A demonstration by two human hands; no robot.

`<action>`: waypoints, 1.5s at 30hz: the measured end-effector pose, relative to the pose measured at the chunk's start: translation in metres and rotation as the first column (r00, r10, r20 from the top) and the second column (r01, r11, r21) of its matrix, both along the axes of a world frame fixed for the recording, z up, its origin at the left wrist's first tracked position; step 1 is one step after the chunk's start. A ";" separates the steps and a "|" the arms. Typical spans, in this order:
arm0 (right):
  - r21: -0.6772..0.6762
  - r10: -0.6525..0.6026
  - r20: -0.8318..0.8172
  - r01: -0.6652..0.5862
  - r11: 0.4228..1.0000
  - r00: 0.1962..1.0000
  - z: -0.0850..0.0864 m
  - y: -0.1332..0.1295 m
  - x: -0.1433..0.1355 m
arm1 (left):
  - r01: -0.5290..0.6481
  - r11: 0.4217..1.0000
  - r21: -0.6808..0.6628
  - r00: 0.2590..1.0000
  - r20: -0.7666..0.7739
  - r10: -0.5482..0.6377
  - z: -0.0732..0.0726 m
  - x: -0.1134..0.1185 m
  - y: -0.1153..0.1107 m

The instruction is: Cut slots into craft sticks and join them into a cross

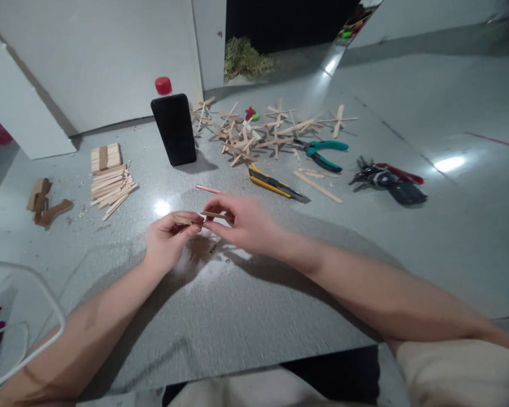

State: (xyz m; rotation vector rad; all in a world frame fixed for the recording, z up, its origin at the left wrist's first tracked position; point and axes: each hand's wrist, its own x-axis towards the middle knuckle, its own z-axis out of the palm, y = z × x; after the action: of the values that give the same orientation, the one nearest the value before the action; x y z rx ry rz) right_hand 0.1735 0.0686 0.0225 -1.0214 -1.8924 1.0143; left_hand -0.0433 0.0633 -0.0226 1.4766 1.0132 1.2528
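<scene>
Between the thumb and fingers of my left hand [166, 237] is a wooden stick [181, 220]. My right hand [242, 220] pinches another wooden stick [215, 215], its end close to the first one. The fingertips of both hands nearly meet above the table; whether the two sticks touch I cannot make out. Just beyond my right hand lies a pink pencil-like stick [207, 189]. A yellow utility knife [275, 182] with its blade out rests farther right. Under the hands there is a brownish patch, partly hidden.
Stick crosses [241, 135] lie heaped at the back, with teal-handled pliers [324, 154] beside them. A black phone [175, 130] leans upright against a red-capped bottle [163, 86]. Loose sticks [110, 183] are piled left. Keys [388, 180] lie right. A white cable [46, 294] loops at lower left.
</scene>
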 end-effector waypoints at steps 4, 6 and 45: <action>-0.053 -0.005 -0.049 0.002 0.999 0.999 -0.002 0.002 0.000 | 0.021 0.997 -0.068 0.999 0.039 -0.018 0.000 0.001 0.000; -0.070 -0.023 -0.067 0.018 0.997 0.997 -0.002 0.004 0.001 | 0.038 0.994 -0.103 0.998 0.044 -0.034 -0.001 0.001 0.001; -0.060 -0.137 -0.052 0.133 0.989 0.989 -0.017 0.019 0.012 | -0.067 0.998 -0.006 0.965 -0.255 0.063 0.008 -0.027 0.030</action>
State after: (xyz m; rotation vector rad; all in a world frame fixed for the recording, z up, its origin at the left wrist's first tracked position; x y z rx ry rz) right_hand 0.1852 0.0877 0.0050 -1.1262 -1.7331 1.0121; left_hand -0.0701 0.0932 -0.0142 1.6345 1.2460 1.1167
